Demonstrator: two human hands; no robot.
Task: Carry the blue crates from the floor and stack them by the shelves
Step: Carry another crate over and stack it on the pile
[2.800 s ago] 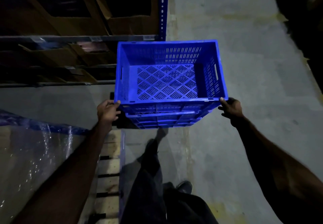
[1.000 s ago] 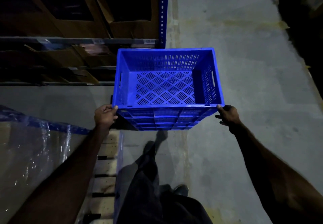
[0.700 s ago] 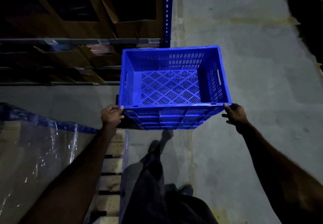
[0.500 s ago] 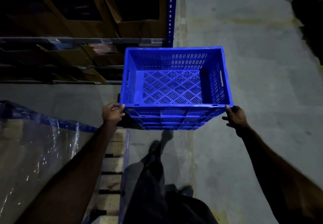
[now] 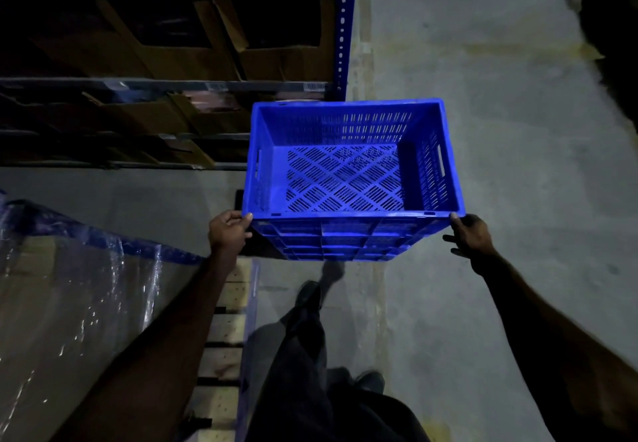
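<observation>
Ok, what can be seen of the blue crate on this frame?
The blue crate looks like moulded plastic, rectangular and open-topped, with slotted walls, a diamond-pattern perforated floor and handle cut-outs in its side walls. It is empty and roughly level. Further crate rims show directly under it. The left hand grips its near left corner, the right hand its near right corner. Shelves of cardboard boxes lie behind it to the left.

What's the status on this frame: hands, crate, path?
Left hand and right hand grip the blue crate at its near corners. Crate empty, held up. Wrapped pallet close on the left.
</observation>
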